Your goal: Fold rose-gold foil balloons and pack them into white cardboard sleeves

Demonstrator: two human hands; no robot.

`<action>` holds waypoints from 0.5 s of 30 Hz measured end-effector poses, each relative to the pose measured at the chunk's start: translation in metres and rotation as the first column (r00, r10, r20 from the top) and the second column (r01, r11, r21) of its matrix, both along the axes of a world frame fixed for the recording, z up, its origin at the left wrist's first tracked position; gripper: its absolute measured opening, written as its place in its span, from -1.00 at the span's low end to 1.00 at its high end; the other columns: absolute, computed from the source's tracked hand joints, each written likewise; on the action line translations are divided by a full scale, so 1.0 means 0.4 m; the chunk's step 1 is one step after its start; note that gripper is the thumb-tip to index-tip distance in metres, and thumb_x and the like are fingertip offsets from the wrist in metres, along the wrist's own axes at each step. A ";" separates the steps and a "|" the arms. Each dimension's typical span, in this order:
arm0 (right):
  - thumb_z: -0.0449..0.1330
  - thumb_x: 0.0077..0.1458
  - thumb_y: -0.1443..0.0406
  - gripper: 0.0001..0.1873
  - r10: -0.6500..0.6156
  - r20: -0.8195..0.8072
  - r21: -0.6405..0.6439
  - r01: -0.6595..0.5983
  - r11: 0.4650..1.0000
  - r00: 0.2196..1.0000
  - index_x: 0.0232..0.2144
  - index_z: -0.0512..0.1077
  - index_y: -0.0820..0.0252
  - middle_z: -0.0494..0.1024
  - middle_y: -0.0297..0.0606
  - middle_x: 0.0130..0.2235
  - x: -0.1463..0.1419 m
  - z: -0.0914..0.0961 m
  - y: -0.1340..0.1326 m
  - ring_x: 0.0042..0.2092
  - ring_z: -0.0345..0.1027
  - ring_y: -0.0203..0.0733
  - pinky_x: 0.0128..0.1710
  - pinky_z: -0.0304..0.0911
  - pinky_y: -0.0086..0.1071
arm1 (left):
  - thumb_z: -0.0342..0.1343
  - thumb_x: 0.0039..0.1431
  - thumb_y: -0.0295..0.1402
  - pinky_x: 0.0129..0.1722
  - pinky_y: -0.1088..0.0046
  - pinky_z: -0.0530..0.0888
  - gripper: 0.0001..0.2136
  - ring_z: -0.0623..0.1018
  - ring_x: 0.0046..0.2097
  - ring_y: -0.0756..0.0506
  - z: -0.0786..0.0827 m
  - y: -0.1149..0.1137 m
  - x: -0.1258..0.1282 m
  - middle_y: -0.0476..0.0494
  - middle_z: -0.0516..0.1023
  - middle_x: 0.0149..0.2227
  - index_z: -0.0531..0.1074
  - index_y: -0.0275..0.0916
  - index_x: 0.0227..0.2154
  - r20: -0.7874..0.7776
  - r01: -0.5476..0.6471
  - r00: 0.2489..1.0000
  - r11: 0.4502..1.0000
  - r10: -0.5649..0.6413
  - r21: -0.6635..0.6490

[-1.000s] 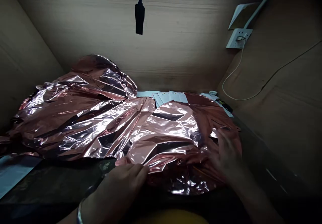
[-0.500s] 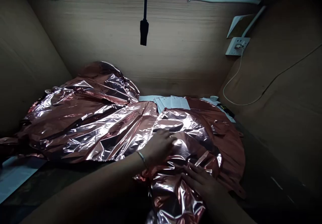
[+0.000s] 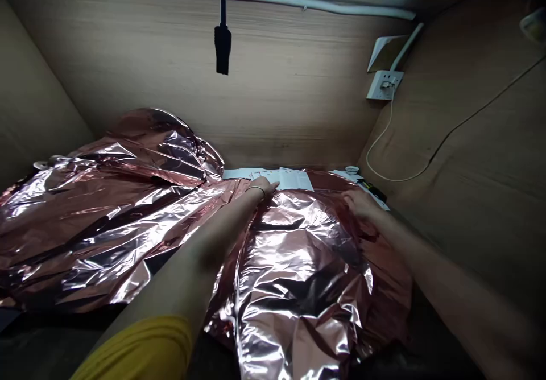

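A crinkled rose-gold foil sheet (image 3: 294, 255) lies across the table in front of me. A bigger heap of the same shiny foil (image 3: 106, 198) is piled to the left. Both my arms stretch to the sheet's far edge. My left hand (image 3: 265, 186), with a thin bracelet at the wrist, is closed on that far edge beside the white papers (image 3: 290, 178). My right hand (image 3: 357, 202) grips the far right edge of the sheet with its fingers curled in. The near end of the sheet hangs over the table's front edge.
Wooden walls close the booth in at the back and both sides. A black clip (image 3: 222, 41) hangs from above. A white socket (image 3: 384, 85) with a white cable (image 3: 384, 141) is at the back right corner. A small white cap (image 3: 352, 170) lies near the papers.
Both hands have moved from the near part of the foil sheet to its far edge. The sheet now lies smoother and reaches farther toward me. The camera has tilted up a little.
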State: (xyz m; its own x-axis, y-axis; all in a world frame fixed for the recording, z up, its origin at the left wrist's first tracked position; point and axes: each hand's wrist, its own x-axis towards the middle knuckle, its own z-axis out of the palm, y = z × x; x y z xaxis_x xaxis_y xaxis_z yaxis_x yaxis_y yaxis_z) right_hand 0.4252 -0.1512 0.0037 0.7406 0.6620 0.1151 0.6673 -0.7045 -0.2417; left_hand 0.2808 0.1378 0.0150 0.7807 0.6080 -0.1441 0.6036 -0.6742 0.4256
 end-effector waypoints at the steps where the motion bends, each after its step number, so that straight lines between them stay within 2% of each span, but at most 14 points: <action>1: 0.09 0.27 0.26 -0.75 -0.017 -0.017 -0.049 0.016 0.999 1.000 -0.10 0.46 0.26 0.50 -0.07 -0.03 0.032 -0.020 0.009 -0.01 0.38 -0.08 0.03 0.29 -0.11 | 0.09 0.29 -0.23 -0.09 0.19 0.50 -0.70 0.51 -0.06 -0.14 -0.009 -0.004 0.007 -0.20 0.45 0.00 0.38 -0.27 0.00 0.000 0.019 1.000 1.000 -0.019 -0.009; 4: 0.17 0.24 0.19 -0.76 -0.044 -0.061 -0.171 0.033 0.985 0.997 -0.13 0.44 0.23 0.50 -0.20 -0.09 0.074 -0.077 -0.002 -0.12 0.42 -0.17 -0.10 0.37 -0.16 | 0.09 0.29 -0.25 -0.08 0.21 0.50 -0.72 0.51 -0.05 -0.14 -0.034 -0.015 0.012 -0.20 0.45 0.00 0.39 -0.25 -0.01 0.021 0.062 0.998 0.998 -0.061 -0.016; 6: 0.16 0.24 0.19 -0.76 -0.040 -0.070 -0.210 0.025 0.977 0.997 -0.14 0.44 0.23 0.50 -0.21 -0.11 0.080 -0.097 -0.019 -0.14 0.41 -0.18 -0.12 0.38 -0.19 | 0.09 0.29 -0.25 -0.08 0.20 0.50 -0.72 0.50 -0.05 -0.14 -0.045 -0.017 0.011 -0.20 0.44 0.01 0.39 -0.25 0.00 0.046 0.070 0.996 0.998 -0.070 -0.007; 11: 0.14 0.26 0.18 -0.75 -0.052 -0.044 -0.205 0.042 0.978 0.998 -0.14 0.43 0.25 0.50 -0.21 -0.13 0.089 -0.091 -0.018 -0.15 0.42 -0.18 -0.14 0.39 -0.20 | 0.08 0.29 -0.24 -0.08 0.19 0.50 -0.71 0.50 -0.05 -0.14 -0.048 -0.013 0.012 -0.21 0.44 0.01 0.38 -0.26 0.00 0.105 0.033 0.994 0.998 -0.038 0.045; 15: 0.15 0.25 0.18 -0.72 -0.127 0.013 -0.166 0.127 0.978 0.992 -0.09 0.42 0.23 0.48 -0.18 -0.08 0.096 -0.079 0.027 -0.11 0.41 -0.15 -0.10 0.38 -0.16 | 0.09 0.29 -0.24 -0.06 0.16 0.48 -0.69 0.50 -0.03 -0.15 -0.009 -0.020 0.008 -0.21 0.43 0.03 0.37 -0.26 0.02 0.151 0.005 0.988 0.991 -0.025 0.133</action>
